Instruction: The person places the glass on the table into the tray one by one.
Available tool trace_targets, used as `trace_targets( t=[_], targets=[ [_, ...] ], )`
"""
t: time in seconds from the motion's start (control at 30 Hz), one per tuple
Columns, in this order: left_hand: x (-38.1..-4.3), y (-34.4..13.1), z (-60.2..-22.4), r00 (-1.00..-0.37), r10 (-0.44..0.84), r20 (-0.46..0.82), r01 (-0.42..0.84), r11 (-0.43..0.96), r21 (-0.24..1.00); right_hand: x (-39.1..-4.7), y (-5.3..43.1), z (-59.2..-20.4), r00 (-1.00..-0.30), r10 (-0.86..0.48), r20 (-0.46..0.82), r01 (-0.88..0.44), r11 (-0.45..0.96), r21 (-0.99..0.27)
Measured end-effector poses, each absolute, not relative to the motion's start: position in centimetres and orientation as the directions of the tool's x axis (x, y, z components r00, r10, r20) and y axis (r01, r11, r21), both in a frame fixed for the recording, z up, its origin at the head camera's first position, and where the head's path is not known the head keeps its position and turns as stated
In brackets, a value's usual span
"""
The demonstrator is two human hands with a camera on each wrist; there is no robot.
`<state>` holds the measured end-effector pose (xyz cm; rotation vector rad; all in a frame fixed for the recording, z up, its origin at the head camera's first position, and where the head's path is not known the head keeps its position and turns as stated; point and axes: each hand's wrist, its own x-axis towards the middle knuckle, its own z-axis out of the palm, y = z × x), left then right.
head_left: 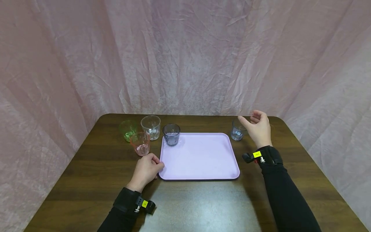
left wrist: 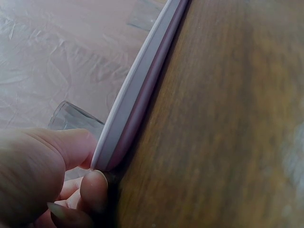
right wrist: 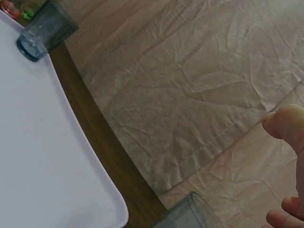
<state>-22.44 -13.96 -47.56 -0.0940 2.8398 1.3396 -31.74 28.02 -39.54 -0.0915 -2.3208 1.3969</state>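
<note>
My left hand (head_left: 146,167) pinches the near left corner of a pale lilac tray (head_left: 203,158) between thumb and fingers, as the left wrist view shows up close. On the tray's far left corner stands a grey tinted glass (head_left: 171,137). My right hand (head_left: 259,129) is raised beside a bluish glass (head_left: 237,134) on the table right of the tray. Its thumb and fingers are spread apart and hold nothing. In the right wrist view, that bluish glass (right wrist: 183,216) shows only in part at the bottom edge, apart from the fingers.
Left of the tray, a pink glass (head_left: 142,147), a green glass (head_left: 127,131) and a clear glass (head_left: 152,129) stand close together on the brown wooden table (head_left: 87,180). The pink glass is just beyond my left hand. A pinkish curtain (head_left: 185,64) hangs behind the table.
</note>
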Motion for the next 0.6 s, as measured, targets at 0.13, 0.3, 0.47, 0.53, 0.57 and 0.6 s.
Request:
trace_targets(
  t=[0.13, 0.3, 0.47, 0.53, 0.57, 0.6],
  targets=[
    [-22.4, -13.9, -47.5, -0.999, -0.051, -0.017, -0.045, 0.632, 0.773, -31.8, 28.6, -39.2, -0.902, 0.282, 0.326, -0.148, 0.507, -0.849],
    [-22.4, -13.9, -47.4, -0.999, -0.051, -0.001, -0.033, 0.626, 0.779, -31.8, 29.2, -39.0, -0.902, 0.284, 0.325, -0.141, 0.518, -0.844],
    [-22.4, -14.0, -47.5, -0.999, -0.052, -0.012, -0.042, 0.623, 0.781, -31.9, 29.9, -38.9, -0.899, 0.291, 0.327, -0.133, 0.532, -0.837],
    [-22.3, -14.0, -47.6, -0.999, -0.052, -0.009, -0.039, 0.623, 0.781, -31.9, 30.2, -38.8, -0.898, 0.292, 0.328, -0.129, 0.538, -0.833],
    [-22.3, -14.0, -47.6, -0.999, -0.052, -0.006, -0.037, 0.623, 0.781, -31.9, 30.4, -38.7, -0.898, 0.293, 0.328, -0.128, 0.538, -0.833],
    [-22.3, -14.0, -47.6, -0.999, -0.053, -0.003, -0.036, 0.623, 0.781, -31.9, 30.5, -38.6, -0.898, 0.294, 0.327, -0.127, 0.538, -0.833]
  ],
)
